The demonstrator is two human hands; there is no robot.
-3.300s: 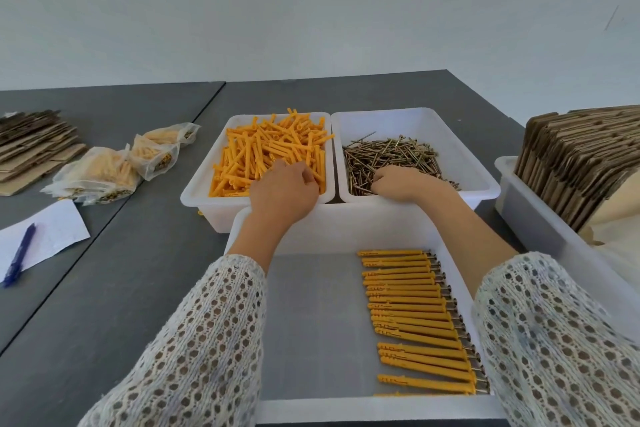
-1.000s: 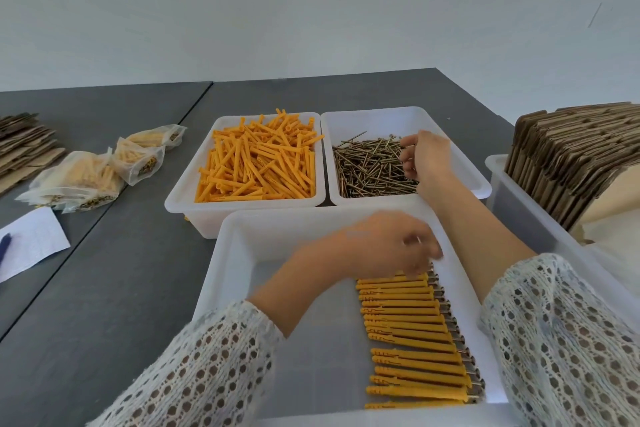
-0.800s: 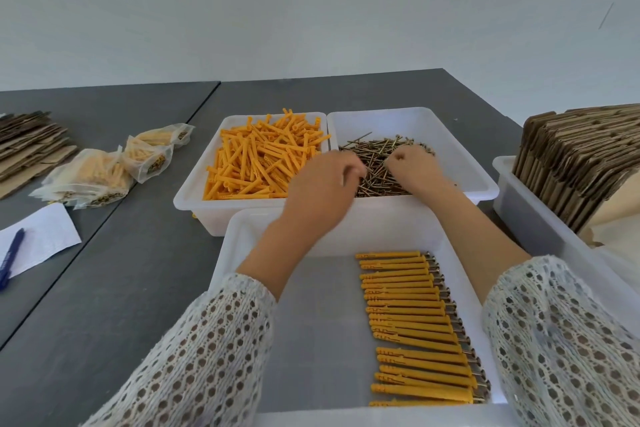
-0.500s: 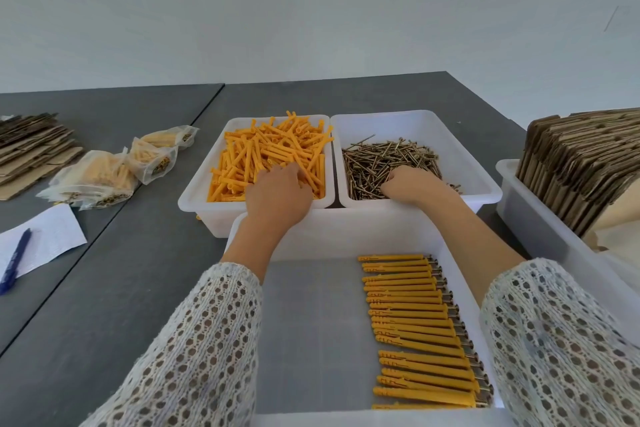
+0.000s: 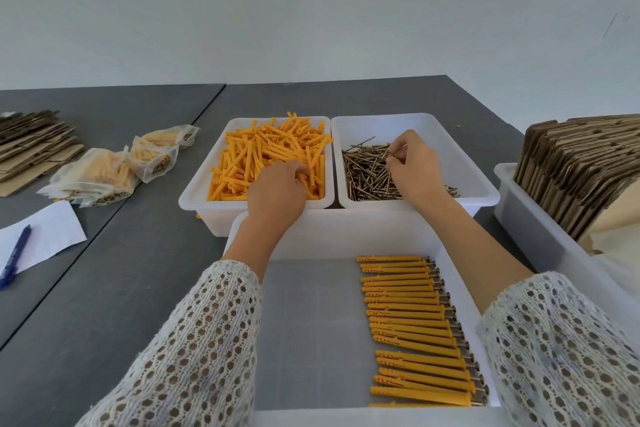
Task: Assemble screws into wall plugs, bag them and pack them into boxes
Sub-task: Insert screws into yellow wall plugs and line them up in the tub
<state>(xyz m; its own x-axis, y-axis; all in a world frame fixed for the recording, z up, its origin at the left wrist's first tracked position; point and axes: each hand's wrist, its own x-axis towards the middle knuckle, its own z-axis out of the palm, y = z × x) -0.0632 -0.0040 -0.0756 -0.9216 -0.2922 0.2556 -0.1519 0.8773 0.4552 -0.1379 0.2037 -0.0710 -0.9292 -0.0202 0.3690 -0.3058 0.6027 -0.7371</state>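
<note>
Head view, going left to right: flat cardboard (image 5: 33, 144) and filled bags (image 5: 114, 168) lie at the far left of the grey table (image 5: 104, 288), with a pen (image 5: 15, 255) on a sheet of paper (image 5: 45, 239) nearer. Next comes the tub of orange wall plugs (image 5: 266, 152), where the left hand (image 5: 277, 192) has its fingers curled down among the plugs at the near right corner; whether it already grips one I cannot tell. Right of it, in the tub of screws (image 5: 370, 170), the right hand (image 5: 414, 166) pinches a thin screw between thumb and fingertips, lifted just above the pile. Nearest the person, the white tray (image 5: 311, 322) holds a neat row of finished plugs with screws (image 5: 412, 329) along its right side. Stacked cardboard (image 5: 581, 173) stands in a bin at the far right.

The step looks like fetching one part per hand. To do it well, take a single plug, not a clump, and turn its open end toward the right hand. Hold the screw near its head so the tip enters straight. Bring both together over the tray, so a dropped part lands there.
</note>
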